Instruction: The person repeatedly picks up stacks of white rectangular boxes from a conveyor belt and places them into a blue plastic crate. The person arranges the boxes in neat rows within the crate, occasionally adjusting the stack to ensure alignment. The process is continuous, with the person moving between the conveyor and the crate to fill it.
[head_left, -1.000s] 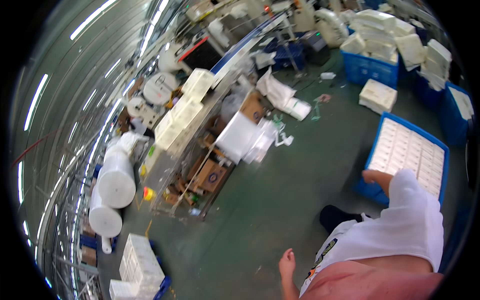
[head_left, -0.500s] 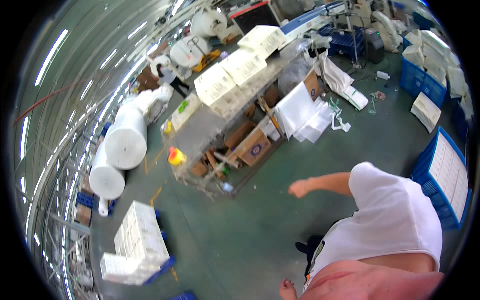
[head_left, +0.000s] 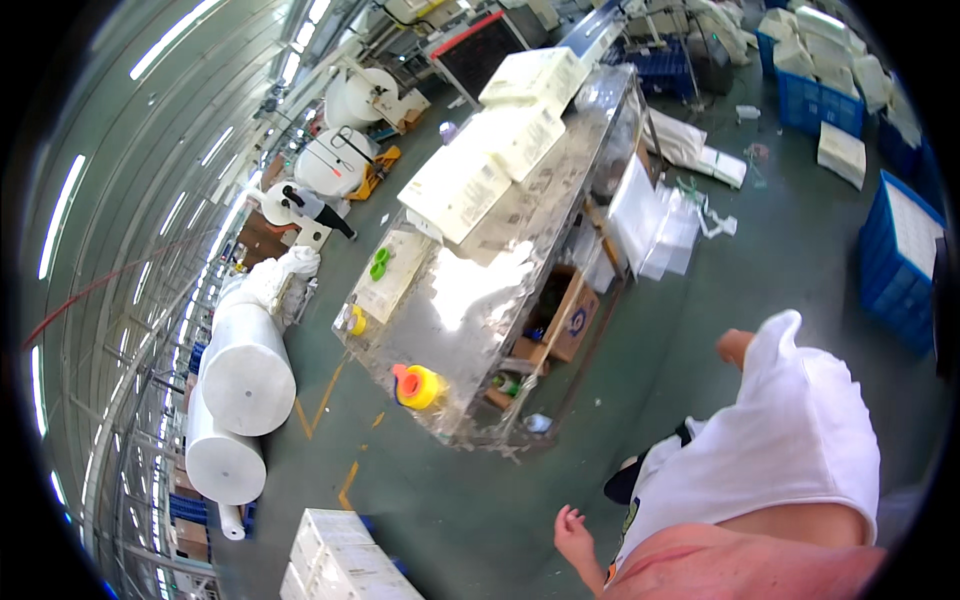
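My left hand [head_left: 573,538] hangs low beside my body, its fingers loosely bent and apart, with nothing in it. On the other side my right hand [head_left: 734,347] juts out past my white sleeve. Its fingers look curled into a loose fist, with no object showing, though the sleeve covers part of the arm. Neither hand touches anything. Closest in front is a worktable [head_left: 478,335] with a worn top. It bears white wrapped packs [head_left: 470,185], a yellow container with a red top [head_left: 420,387], green tape rings [head_left: 379,264] and a small yellow roll [head_left: 355,320].
Under the table are a cardboard box [head_left: 575,318] and plastic sheets [head_left: 640,215]. Blue crates [head_left: 895,265] stand at the right. Big white rolls [head_left: 248,370] lie at the left; a stack of white packs [head_left: 345,560] is at the bottom. A person [head_left: 318,208] is farther off.
The view has shifted, and the table looks nearer. My right hand has drawn back toward my body from its outstretched place. More of my left hand shows.
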